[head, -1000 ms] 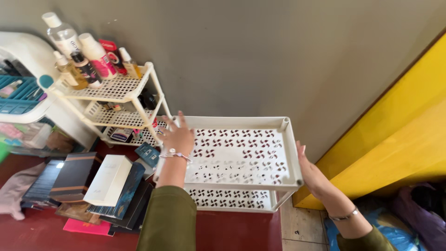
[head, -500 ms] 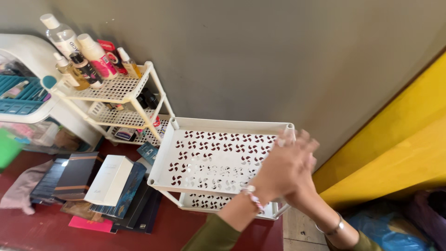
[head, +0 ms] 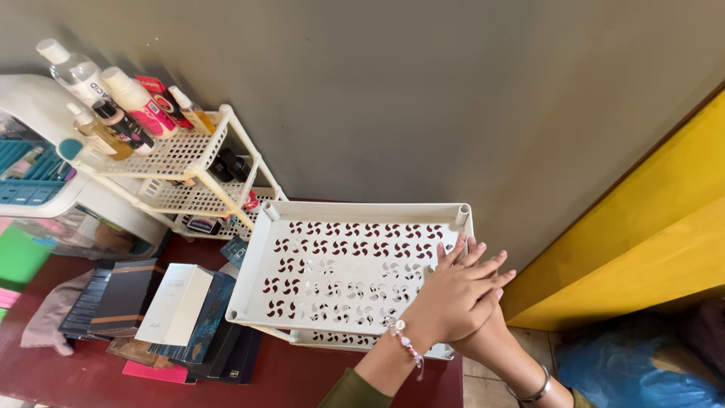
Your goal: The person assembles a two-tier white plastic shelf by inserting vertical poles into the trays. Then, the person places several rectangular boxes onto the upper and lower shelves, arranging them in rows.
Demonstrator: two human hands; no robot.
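Note:
A white perforated plastic rack stands on the dark red floor against the grey wall, its top tray bare. My left hand, with a beaded bracelet at the wrist, lies flat with fingers spread over the tray's right side. Directly under and behind it is my right hand, wearing a metal bangle, pressed against the rack's right edge and mostly hidden by the left. Neither hand holds anything.
A second white rack to the left carries several bottles and tubes. A white and teal container stands beyond it. Books and boxes lie stacked on the floor. A yellow panel and blue plastic sit at right.
My left hand has crossed from the rack's left side to its right side and now lies over my right hand. The view has shifted slightly.

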